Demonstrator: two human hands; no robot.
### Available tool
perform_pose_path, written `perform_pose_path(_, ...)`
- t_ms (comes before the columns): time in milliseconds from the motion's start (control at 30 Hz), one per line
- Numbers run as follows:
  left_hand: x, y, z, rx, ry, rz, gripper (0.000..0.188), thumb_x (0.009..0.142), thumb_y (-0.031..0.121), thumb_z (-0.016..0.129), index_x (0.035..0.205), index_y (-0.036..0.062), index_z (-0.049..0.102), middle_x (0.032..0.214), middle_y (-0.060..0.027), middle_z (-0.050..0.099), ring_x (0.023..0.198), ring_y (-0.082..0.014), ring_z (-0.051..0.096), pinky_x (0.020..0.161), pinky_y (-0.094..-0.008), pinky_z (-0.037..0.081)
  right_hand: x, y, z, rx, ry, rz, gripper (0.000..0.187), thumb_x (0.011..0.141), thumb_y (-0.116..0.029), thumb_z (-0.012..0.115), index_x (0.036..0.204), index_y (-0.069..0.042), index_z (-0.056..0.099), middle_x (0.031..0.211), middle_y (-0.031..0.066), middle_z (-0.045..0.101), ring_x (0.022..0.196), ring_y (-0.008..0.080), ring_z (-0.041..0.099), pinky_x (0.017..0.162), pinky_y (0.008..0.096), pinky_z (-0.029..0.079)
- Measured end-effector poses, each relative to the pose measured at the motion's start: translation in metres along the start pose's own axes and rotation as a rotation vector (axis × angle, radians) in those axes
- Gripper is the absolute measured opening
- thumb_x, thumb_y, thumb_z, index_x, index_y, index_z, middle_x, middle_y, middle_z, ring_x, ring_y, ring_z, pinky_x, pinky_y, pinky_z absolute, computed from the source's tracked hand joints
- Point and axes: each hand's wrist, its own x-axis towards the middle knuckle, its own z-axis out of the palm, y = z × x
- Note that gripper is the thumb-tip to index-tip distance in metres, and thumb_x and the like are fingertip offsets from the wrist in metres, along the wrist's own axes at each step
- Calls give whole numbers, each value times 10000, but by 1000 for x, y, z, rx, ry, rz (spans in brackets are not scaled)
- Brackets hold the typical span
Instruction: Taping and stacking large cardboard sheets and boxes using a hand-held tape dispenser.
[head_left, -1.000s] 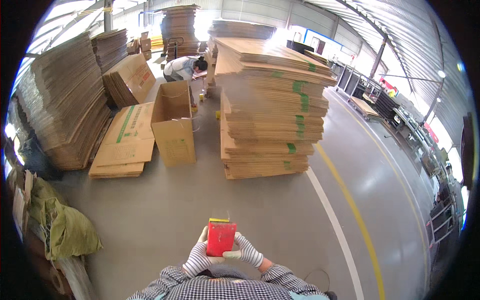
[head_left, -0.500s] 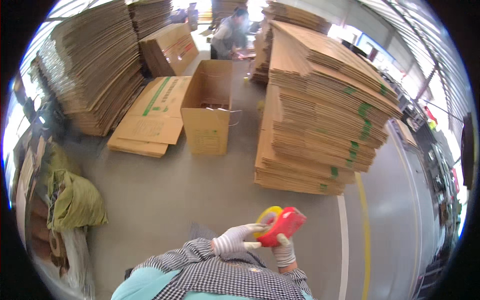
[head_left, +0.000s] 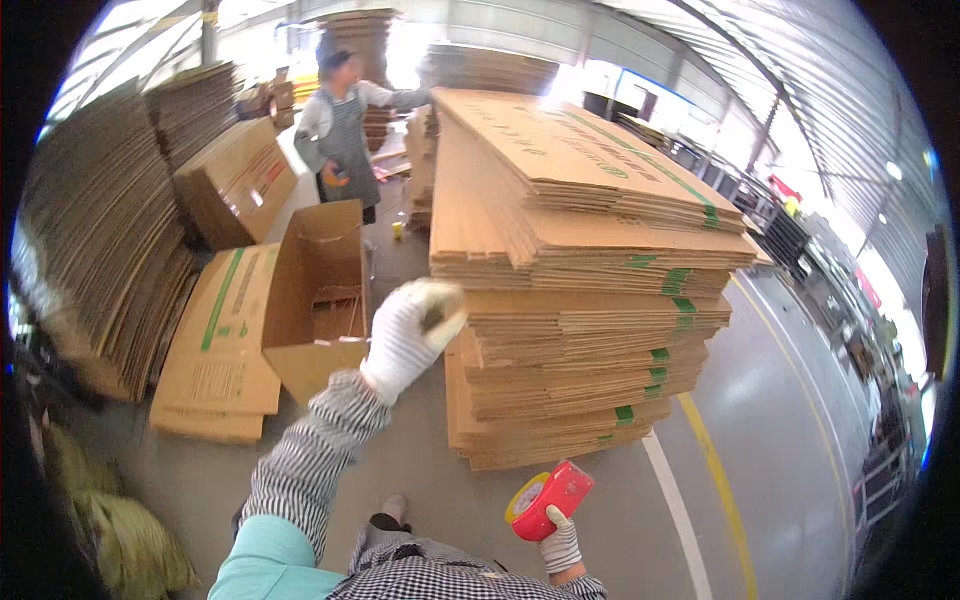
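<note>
My right hand (head_left: 561,542), in a white knitted glove, grips a red tape dispenser (head_left: 556,498) by its body. A roll of yellow tape (head_left: 524,497) sits on the dispenser's left side. My left hand (head_left: 405,335), gloved the same way, is raised with its arm stretched forward. Its fingers are curved and parted from the thumb, and I see nothing between them. Behind that hand rises a tall stack of flattened cardboard boxes (head_left: 585,235) with green markings; whether the fingertips touch it I cannot tell.
An opened cardboard box (head_left: 315,300) stands left of the stack, beside flat cartons (head_left: 215,350) on the floor. More cardboard piles (head_left: 100,240) line the left. A co-worker (head_left: 345,135) in an apron stands beyond. Yellow-green sacks (head_left: 130,540) lie at lower left.
My left hand has left the tape and risen forward toward the stack. The dispenser stays in my right hand. My view has tilted up and turned right; the co-worker now stands upright with one arm out.
</note>
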Motion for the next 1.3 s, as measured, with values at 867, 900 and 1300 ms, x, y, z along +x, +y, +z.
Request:
perform_pose_path(867, 267, -115, 150, 393, -742, 243, 685, 874, 613, 561, 1345, 116, 586, 1390, -137, 562, 1347, -288, 462, 1164, -539, 209, 0, 87, 103, 166, 399, -278, 601, 795, -199, 743, 1336, -79, 512, 1199, 91, 626, 1115, 299, 603, 993, 478, 495)
perform_pose_path(900, 273, -103, 156, 487, -813, 153, 679, 867, 628, 557, 1308, 114, 615, 1369, -136, 578, 1331, -286, 476, 1165, -535, 206, 1, 88, 102, 169, 396, -275, 599, 795, -199, 743, 1335, -79, 513, 1197, 91, 626, 1113, 299, 604, 991, 478, 496)
perform_pose_path(1300, 259, -131, 136, 844, -657, 422, 448, 892, 514, 548, 1129, 170, 710, 1166, -81, 666, 1285, -277, 494, 1093, -652, 198, -12, 90, 70, 222, 388, -270, 582, 795, -200, 743, 1320, -79, 523, 1177, 92, 633, 1090, 303, 614, 973, 481, 508)
